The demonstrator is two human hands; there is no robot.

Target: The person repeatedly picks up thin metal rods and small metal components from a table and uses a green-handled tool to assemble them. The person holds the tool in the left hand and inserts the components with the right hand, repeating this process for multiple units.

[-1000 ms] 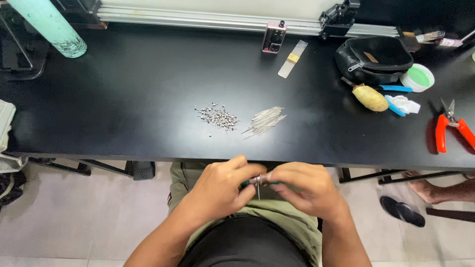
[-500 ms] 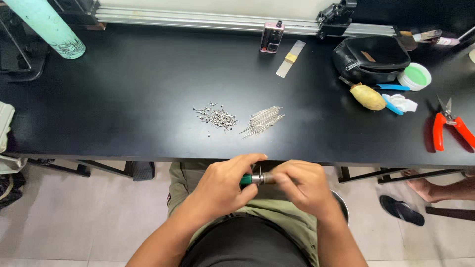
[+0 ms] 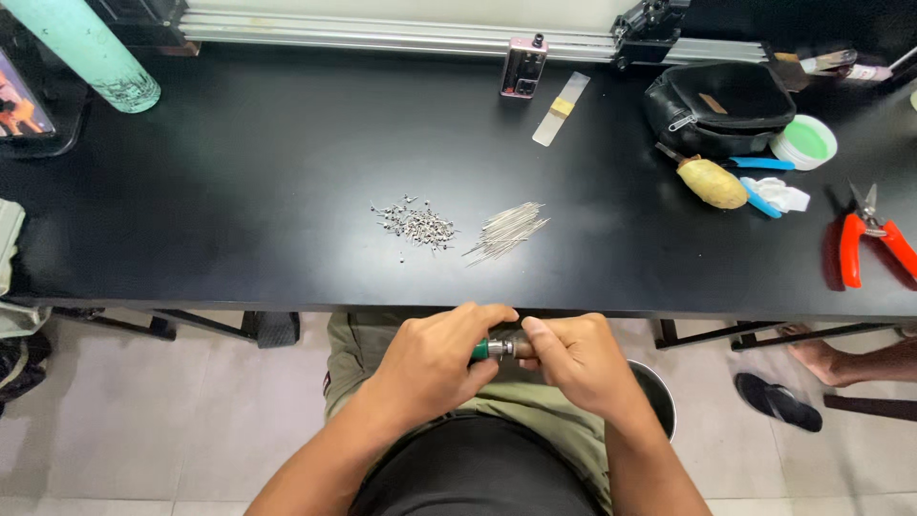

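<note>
Hands meet over the lap; left hand [image 3: 435, 361] and right hand [image 3: 578, 358] fingers grasping small green-and-metal tool [image 3: 499, 348].

small tool [image 3: 499, 348] — green handle, metal collar — lying level, gripped above the lap.

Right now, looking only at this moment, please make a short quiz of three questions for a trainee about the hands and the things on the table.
1. True or false: both hands grip one small tool over the lap, not over the black table.
2. Which lies nearer the table's front edge at the middle? A) red-handled pliers B) bundle of thin metal pins C) black pouch
3. What lies just beside the pins, on their left in the picture?

Key:
1. True: the left hand and right hand meet on a small tool with a green part.
2. B
3. A pile of small metal parts.
</note>
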